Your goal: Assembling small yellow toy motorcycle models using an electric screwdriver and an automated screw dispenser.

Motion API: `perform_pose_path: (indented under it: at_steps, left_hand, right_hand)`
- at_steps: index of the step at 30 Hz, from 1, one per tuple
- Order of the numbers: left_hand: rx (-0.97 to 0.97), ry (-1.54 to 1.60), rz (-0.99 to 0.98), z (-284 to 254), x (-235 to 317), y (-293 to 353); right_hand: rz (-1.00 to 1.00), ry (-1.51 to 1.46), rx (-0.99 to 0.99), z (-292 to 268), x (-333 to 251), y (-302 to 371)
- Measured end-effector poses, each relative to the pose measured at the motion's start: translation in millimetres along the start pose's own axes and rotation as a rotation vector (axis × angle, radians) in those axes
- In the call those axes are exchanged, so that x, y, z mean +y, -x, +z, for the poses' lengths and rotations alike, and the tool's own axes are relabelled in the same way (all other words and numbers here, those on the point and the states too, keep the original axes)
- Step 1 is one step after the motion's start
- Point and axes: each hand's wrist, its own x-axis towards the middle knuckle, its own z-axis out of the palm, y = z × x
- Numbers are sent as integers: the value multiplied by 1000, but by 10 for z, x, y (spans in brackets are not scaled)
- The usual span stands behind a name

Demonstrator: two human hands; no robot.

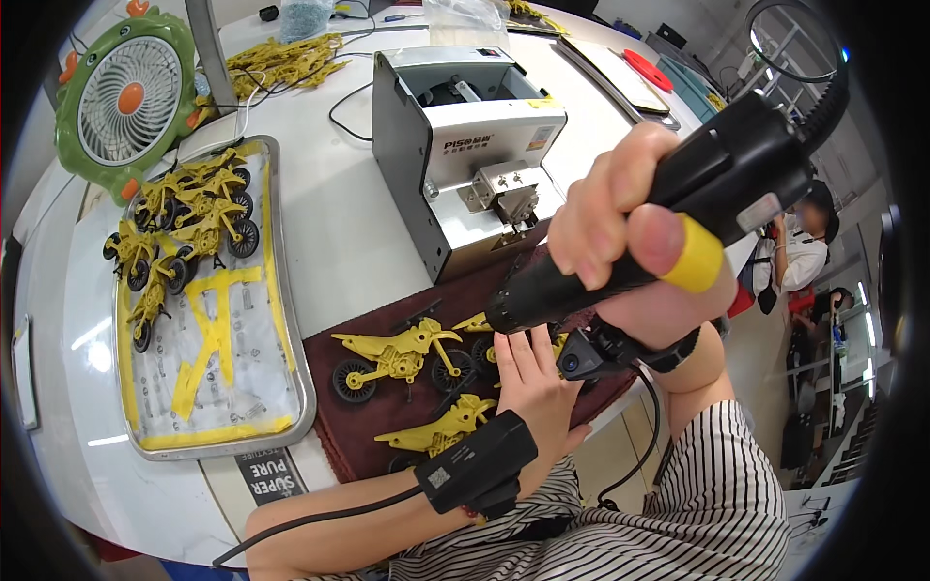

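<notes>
My right hand (630, 232) is wrapped around a black electric screwdriver (736, 160), its narrower end tilted down and left over the work mat. A yellow band circles the thumb. Below that end my left hand (538, 387) is open, fingers stretched out and resting on a yellow toy motorcycle (473, 324) that is mostly covered by the hand and the tool. The screwdriver's tip cannot be made out. Left of my fingers another toy motorcycle (402, 353) with black wheels lies on its side. A third toy motorcycle (441, 429) lies nearer, partly behind my left wrist device.
A grey-and-white machine (465, 145) stands behind the dark red mat (334, 426). To the left, a metal tray (302, 412) holds several toy motorcycles; a green fan (126, 97) stands beyond it. Yellow parts (291, 66) are heaped at the back. A cable (654, 416) hangs near my right wrist.
</notes>
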Motion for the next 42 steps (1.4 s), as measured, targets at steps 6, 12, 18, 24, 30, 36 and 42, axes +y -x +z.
perform_pose_path:
  at_steps: [6,12,18,24,30,36,42]
  left_hand:
    - [-75,-1,29,-93,-2,-21]
    - [-8,83,28,12,-4,12]
    - [-42,70,43,6,24,25]
    - [12,78,25,42,18,6]
    - [55,61,78,-139,22,53]
    - [97,-291,80,-251,-2,114]
    - [295,-174,177,-289,-224,36]
  right_hand:
    - [89,66,40,24,125,26]
    - [42,52,-64,26,238,15]
    - [63,105,-42,47,237,39]
    - [-61,123,60,16,149,47]
    - [-328,16,115,-252,-560,-148]
    - [-293,73,249,-356,-141,-315]
    - [-269,161,299,-348,-71,-282]
